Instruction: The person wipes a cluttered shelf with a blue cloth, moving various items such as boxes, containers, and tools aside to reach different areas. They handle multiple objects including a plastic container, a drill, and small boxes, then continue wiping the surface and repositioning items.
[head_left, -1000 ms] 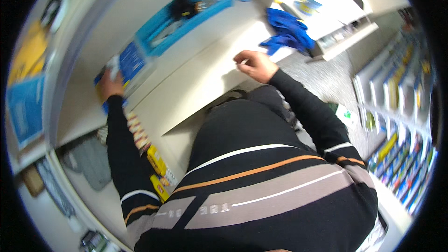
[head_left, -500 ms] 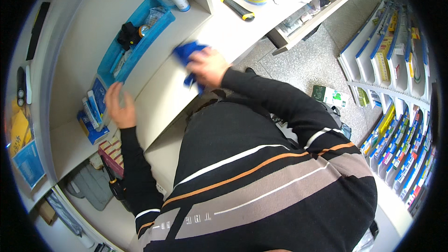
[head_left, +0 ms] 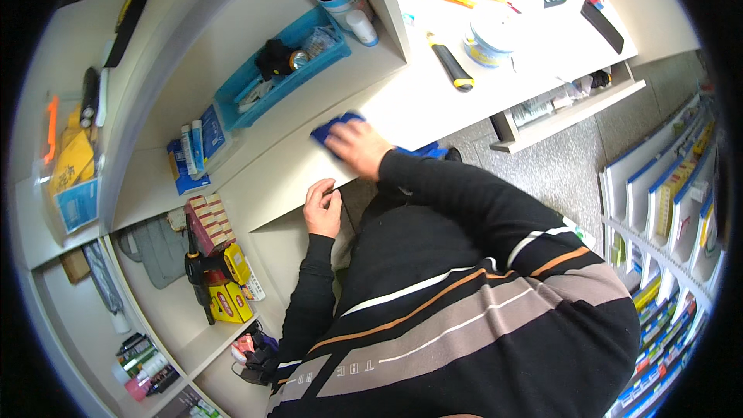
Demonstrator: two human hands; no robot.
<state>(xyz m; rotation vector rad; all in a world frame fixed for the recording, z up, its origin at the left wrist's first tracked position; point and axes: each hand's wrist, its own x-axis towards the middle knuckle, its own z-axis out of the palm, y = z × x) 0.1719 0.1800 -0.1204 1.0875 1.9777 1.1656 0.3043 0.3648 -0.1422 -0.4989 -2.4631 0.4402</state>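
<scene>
Head view: my right hand (head_left: 357,147) lies flat on the blue cloth (head_left: 334,125), fingers spread and pressing it onto the white counter (head_left: 433,104); my left hand (head_left: 323,207) curls over the counter's edge. The cloth looks soft, light and limp, best pinned under the palm. Half a second ago the cloth was bunched in my right hand, and my left hand was at the shelf (head_left: 255,128).
</scene>
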